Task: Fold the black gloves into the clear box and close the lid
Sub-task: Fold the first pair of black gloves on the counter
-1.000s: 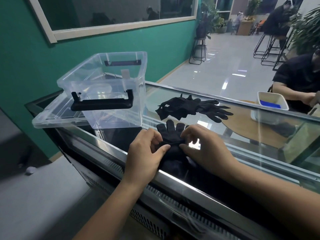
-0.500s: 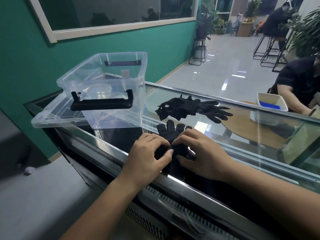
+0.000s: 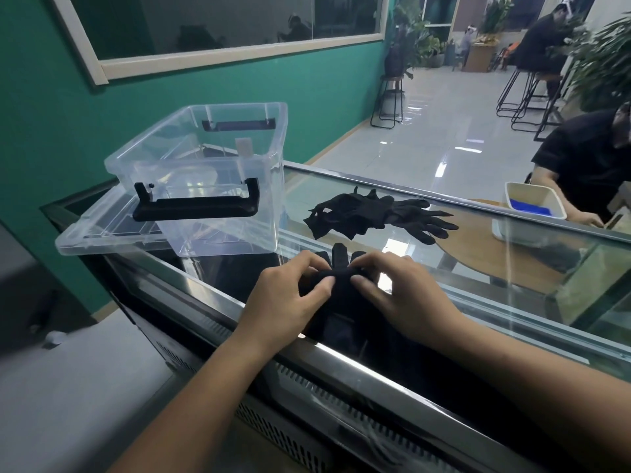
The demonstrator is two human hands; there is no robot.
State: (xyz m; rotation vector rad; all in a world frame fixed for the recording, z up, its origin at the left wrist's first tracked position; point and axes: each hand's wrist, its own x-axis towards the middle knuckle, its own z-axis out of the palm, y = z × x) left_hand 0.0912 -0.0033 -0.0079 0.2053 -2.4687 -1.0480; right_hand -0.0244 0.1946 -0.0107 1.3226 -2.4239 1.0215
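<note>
On the glass counter (image 3: 512, 285), right in front of the person, lies one black glove (image 3: 341, 291). It runs long from the near edge away, and its finger tips point away, toward the glove pile (image 3: 375, 215). That pile lies a bit farther back on the glass, long from left to right, with its finger ends pointing right. To the left stands the clear box (image 3: 211, 165), open on top, with a black handle (image 3: 196, 208) on the near side. It sits on its lid (image 3: 85, 237), which lies flat and sticks out to the left. The counter has shiny metal edges. Behind it is a green wall (image 3: 307, 90) with a window, a shiny floor, tall stools and plants. At the right a person in black (image 3: 587, 158) sits by a white tub (image 3: 532, 206) with something blue in it. The left hand (image 3: 283, 302) and the right hand (image 3: 403, 295) are close together on the near glove. Both have curled fingers and pinch a raised fold that goes across the glove, thumbs on the near side.
</note>
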